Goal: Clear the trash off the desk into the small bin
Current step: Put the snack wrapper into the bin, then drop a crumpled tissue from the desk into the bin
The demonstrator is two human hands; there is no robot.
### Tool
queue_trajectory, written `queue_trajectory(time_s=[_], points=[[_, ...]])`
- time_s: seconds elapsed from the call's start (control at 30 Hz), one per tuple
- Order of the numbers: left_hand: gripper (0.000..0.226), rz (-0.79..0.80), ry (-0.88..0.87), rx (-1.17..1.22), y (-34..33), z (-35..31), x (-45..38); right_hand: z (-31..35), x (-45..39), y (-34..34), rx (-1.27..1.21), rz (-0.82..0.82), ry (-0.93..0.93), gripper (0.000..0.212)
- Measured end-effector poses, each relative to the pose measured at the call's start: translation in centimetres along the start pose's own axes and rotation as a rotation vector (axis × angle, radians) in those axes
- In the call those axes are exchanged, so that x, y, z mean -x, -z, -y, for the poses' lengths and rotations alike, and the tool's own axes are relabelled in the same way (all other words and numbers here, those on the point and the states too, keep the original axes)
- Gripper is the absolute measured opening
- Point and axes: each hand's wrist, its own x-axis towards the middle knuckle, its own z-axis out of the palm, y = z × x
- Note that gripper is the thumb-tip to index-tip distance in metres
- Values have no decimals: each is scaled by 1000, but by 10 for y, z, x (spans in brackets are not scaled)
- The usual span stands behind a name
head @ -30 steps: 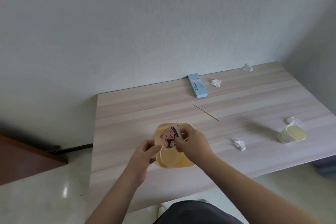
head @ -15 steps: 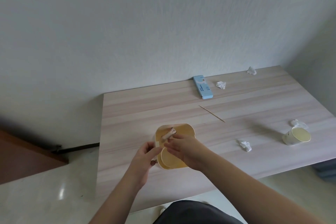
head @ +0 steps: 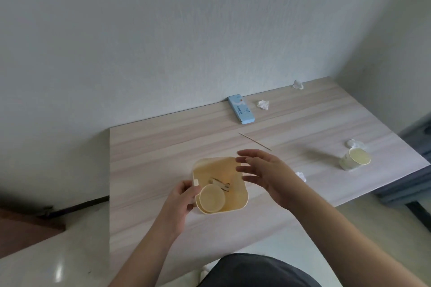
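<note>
A small yellow bin (head: 235,202) stands on the wooden desk (head: 163,147) near its front edge. Inside it lie a paper cup (head: 212,198) and a crumpled printed wrapper (head: 220,184). My left hand (head: 184,196) grips the bin's left rim. My right hand (head: 263,172) hovers open over the bin's right side, holding nothing. Loose trash lies around: a thin wooden stick (head: 254,141), tissue wads (head: 263,104) (head: 297,85) (head: 300,176) (head: 355,144), a paper cup on its side (head: 355,158), and a flat blue box (head: 241,112).
The desk backs onto a white wall, with another wall at the right. Its left edge drops to a glossy floor. A dark piece of furniture (head: 419,137) stands past the right edge, and a brown wooden panel (head: 28,228) sits low at the left.
My right hand held the printed wrapper over the bin, let it fall inside, and has now opened and lifted off to the right. The left hand stayed on the bin.
</note>
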Motion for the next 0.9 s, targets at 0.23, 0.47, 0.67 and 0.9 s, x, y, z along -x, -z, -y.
queue_trajectory(time_s=[0.23,0.47,0.67,0.9], points=[[35,19,14,-23,-45,-8,-24,-24,-31,86,193,-327,63,23],[22,-22,23,-67,-102,-5,-54,-76,-86,191,1207,-374,121,37],[32,-116,70,-72,-165,3,-70,-117,-125,245,1351,-97,-27,46],[26,-212,55,-54,-207,8,-80,-137,-153,273,1487,91,91,44]])
